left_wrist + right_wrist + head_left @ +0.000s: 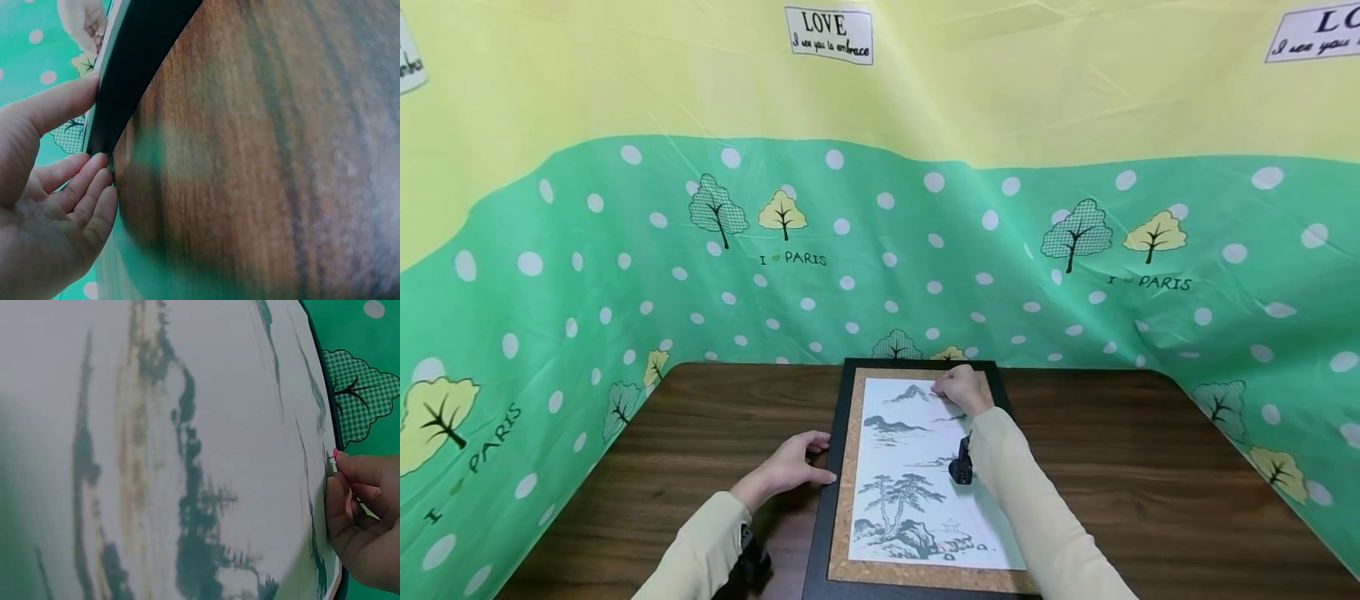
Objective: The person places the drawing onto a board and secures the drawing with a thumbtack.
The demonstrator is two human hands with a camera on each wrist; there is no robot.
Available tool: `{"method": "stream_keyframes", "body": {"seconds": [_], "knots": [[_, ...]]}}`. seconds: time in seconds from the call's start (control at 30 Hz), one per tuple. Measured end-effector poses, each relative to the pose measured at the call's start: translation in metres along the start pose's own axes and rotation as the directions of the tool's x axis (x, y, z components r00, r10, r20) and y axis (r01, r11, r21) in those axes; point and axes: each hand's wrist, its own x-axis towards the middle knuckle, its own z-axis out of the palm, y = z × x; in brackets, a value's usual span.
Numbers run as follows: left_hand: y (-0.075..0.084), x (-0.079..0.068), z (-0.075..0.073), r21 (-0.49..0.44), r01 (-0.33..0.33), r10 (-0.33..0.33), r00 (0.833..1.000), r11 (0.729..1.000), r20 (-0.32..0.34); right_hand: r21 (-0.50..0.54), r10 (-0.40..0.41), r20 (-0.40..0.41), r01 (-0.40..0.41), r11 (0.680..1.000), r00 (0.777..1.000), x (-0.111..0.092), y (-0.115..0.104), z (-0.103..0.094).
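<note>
A cork board [842,500] with a black frame [824,533] lies on the table, bearing a white paper [910,450] printed with an ink landscape of mountains and pines. Near the paper's top, my right hand [962,390] pinches a pink push pin [335,454] between thumb and finger. Its thin metal tip points towards the paper; whether it touches cannot be told. My left hand [790,462] rests against the frame's left side, with thumb and fingertips touching the edge, as the left wrist view also shows.
The dark wooden table [745,400] extends on both sides of the board. Behind it hangs a green and yellow cloth [887,225] with white dots and printed trees. Each wrist wears a small black camera [961,463].
</note>
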Motion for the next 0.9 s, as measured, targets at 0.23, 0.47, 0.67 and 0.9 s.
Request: {"method": "stream_keyframes", "body": {"seconds": [0.23,0.47,0.67,0.9], "knots": [[-0.0022,-0.0004,-0.0007,0.002,-0.009,0.009,1.000,1.000,-0.006,-0.066,0.042,-0.042,-0.045,0.997,0.998,0.0045,-0.0031,0.0056],[0.0008,-0.0019,-0.0014,-0.008,-0.005,0.005,1.000,1.000,-0.002,-0.078,0.074,-0.059,-0.078,0.994,0.996,0.0063,-0.0037,0.0062],[0.0013,-0.0029,-0.0010,-0.004,0.004,-0.004,1.000,1.000,0.001,-0.076,0.086,-0.055,-0.090,0.993,0.995,0.0060,-0.0036,0.0059],[0.0017,-0.0015,-0.0013,0.002,-0.007,0.007,1.000,1.000,0.003,-0.081,0.100,-0.054,-0.104,0.991,0.994,0.0048,-0.0053,0.0041]]}}
